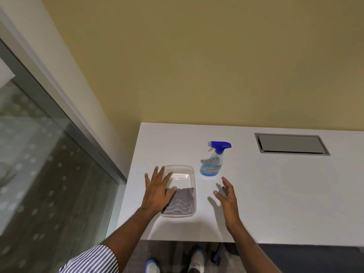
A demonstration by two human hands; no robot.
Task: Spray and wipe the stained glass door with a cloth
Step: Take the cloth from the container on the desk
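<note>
A grey folded cloth point(182, 201) lies in a clear plastic tub point(184, 171) on the white table point(275, 194). My left hand point(157, 192) hovers flat over the tub's left side, fingers spread, its thumb touching the cloth's edge. A clear spray bottle point(212, 162) with blue liquid and a blue trigger head stands upright just behind and to the right of the tub. My right hand point(228, 200) is held open above the table in front of the bottle, apart from it. The spotted glass door point(39, 164) fills the left side.
A grey metal cable hatch point(291, 143) is set flush in the table at the back right. A yellow wall rises behind the table. The door's grey frame point(65, 117) runs diagonally beside the table's left edge. My shoes show below the front edge.
</note>
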